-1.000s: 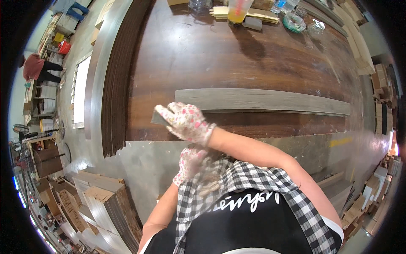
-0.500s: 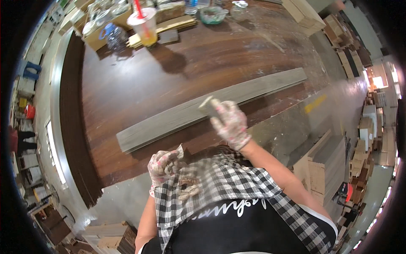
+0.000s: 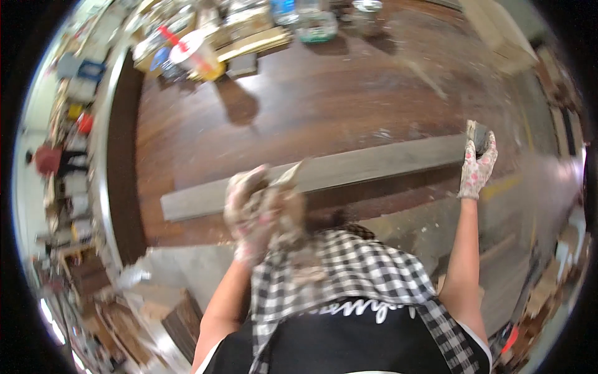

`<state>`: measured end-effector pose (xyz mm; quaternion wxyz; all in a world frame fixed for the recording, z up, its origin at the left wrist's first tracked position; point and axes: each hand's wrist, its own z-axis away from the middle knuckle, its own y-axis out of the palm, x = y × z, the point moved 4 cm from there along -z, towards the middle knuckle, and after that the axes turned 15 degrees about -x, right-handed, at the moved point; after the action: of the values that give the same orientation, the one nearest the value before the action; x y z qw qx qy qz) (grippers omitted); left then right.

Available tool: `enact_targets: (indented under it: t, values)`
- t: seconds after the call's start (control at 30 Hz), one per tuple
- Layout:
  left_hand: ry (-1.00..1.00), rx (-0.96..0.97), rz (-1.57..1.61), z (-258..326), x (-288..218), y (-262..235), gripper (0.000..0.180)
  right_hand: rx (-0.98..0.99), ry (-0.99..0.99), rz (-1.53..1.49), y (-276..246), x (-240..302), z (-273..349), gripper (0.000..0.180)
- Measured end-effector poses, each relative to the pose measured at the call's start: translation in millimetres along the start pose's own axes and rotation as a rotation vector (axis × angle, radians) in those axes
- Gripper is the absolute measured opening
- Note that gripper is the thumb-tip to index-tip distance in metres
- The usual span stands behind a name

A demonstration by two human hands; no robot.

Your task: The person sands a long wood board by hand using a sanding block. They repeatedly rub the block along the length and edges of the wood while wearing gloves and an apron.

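Note:
My left hand (image 3: 246,215), in a white glove with pink spots, is closed around a crumpled beige cloth (image 3: 288,202), blurred by motion, above the front of the table. A matching glove covers my right hand (image 3: 477,173), stretched far out to the right. Its fingers grip a small grey block (image 3: 480,134) with a pale edge; I cannot make out its exact kind. That hand is beside the right end of long, thin grey planks (image 3: 374,163), which lie stacked flat across the dark brown wooden tabletop (image 3: 311,112).
A plastic cup (image 3: 194,55) with a red straw stands at the back left, beside a blue-capped bottle (image 3: 169,64). Further along the back are a green-tinted container (image 3: 317,28) and a glass jar (image 3: 367,15). A person (image 3: 50,159) stands far left.
My right hand has swung from the planks' middle to their right end, still holding the block. My left hand has risen from my apron toward the planks with the cloth. The view has shifted.

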<state>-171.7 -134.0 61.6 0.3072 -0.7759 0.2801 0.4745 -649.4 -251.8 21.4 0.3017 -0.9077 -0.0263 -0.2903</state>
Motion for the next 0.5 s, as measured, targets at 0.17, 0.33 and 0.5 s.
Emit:
enact_targets:
  t: [0.17,0.33,0.5]
  values:
    - [0.453,0.404,-0.591,24,12,78,0.072,0.330,0.130,-0.764,66,141,124,0.065]
    - [0.325,0.261,-0.867,13,74,-3,0.059,0.359,0.127,-0.651,75,139,146,0.061]
    - [0.447,-0.110,-0.977,-68,127,-161,0.045,0.285,0.022,-0.573,76,125,136,0.061]
